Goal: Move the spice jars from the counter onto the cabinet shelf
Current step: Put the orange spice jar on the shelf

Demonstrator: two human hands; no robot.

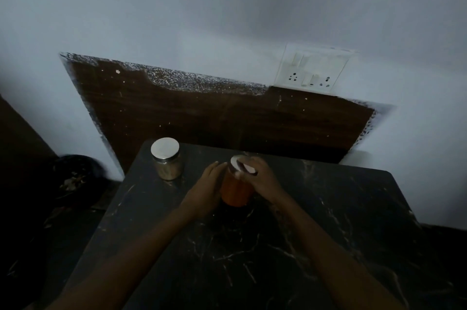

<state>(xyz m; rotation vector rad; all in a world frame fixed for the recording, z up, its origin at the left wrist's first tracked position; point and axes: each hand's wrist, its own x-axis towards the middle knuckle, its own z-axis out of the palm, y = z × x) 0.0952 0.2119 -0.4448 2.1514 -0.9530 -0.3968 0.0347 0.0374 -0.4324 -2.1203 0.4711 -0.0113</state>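
An orange spice jar (236,192) with a white lid stands on the dark marbled counter (316,246), near the middle. My right hand (260,178) is curled over its lid and grips it from above. My left hand (206,191) lies flat against the jar's left side with straight fingers. A second jar (167,159), holding pale brownish spice under a white lid, stands upright to the left near the counter's back edge, apart from both hands. No cabinet shelf is in view.
A dark wooden panel (214,112) covers the wall behind the counter. A white switch and socket plate (313,69) sits on the wall at upper right. A dark bin (73,178) stands on the floor to the left of the counter.
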